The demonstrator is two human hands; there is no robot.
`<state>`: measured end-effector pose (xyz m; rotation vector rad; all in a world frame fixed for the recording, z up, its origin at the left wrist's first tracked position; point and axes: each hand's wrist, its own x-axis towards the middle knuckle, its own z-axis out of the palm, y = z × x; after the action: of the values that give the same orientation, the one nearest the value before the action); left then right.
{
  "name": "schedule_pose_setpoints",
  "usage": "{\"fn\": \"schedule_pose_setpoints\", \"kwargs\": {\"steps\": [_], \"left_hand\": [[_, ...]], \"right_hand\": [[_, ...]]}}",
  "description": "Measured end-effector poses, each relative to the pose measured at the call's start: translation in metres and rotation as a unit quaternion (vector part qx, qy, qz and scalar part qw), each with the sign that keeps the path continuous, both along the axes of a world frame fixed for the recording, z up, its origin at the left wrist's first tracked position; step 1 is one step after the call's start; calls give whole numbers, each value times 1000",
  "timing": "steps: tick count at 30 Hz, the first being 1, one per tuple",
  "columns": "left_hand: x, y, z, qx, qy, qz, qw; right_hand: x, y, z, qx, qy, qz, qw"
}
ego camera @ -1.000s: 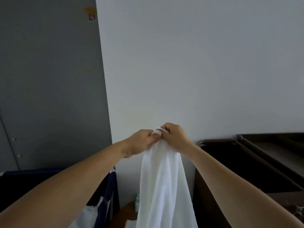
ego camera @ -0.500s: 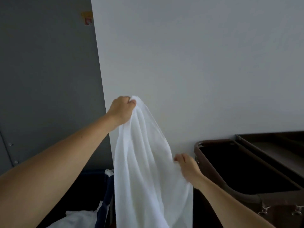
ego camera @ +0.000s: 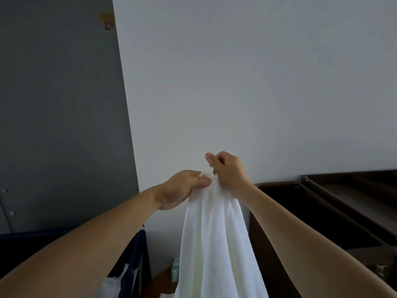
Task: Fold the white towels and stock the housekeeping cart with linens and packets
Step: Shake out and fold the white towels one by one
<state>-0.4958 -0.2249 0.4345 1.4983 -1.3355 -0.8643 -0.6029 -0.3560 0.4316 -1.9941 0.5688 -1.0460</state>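
A white towel [ego camera: 214,244] hangs straight down in front of me, gathered at its top edge. My left hand [ego camera: 182,188] pinches that top edge from the left with thumb and fingers. My right hand [ego camera: 228,171] grips the same top edge from the right, its fingers curled over the cloth, touching the left hand. The towel's lower part runs out of the frame at the bottom. The brown housekeeping cart [ego camera: 322,211] stands to the right, its top tray dark.
A dark blue laundry bag [ego camera: 135,261] with white linen inside sits at the lower left. Small pale green packets [ego camera: 175,269] lie low between bag and towel. A white wall is straight ahead, a grey wall on the left.
Half a second ago my left hand held the towel high and my right hand was low on its edge; now both hands meet at the top edge, lower down.
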Motion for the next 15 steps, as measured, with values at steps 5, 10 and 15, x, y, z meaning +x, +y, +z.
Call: {"fn": "schedule_pose_setpoints", "kwargs": {"steps": [5,10,15], "left_hand": [[-3,-7,21,-57,-15,58,997],[29,0,70,-182,-74,212,957],[58,11,52,-118,-200,261,937]], "right_hand": [[-14,-6,-32,55,21,17,998],[-51,-25,-87,171,101,130,972],[-58,-33,-67,145,167,148,964]]}}
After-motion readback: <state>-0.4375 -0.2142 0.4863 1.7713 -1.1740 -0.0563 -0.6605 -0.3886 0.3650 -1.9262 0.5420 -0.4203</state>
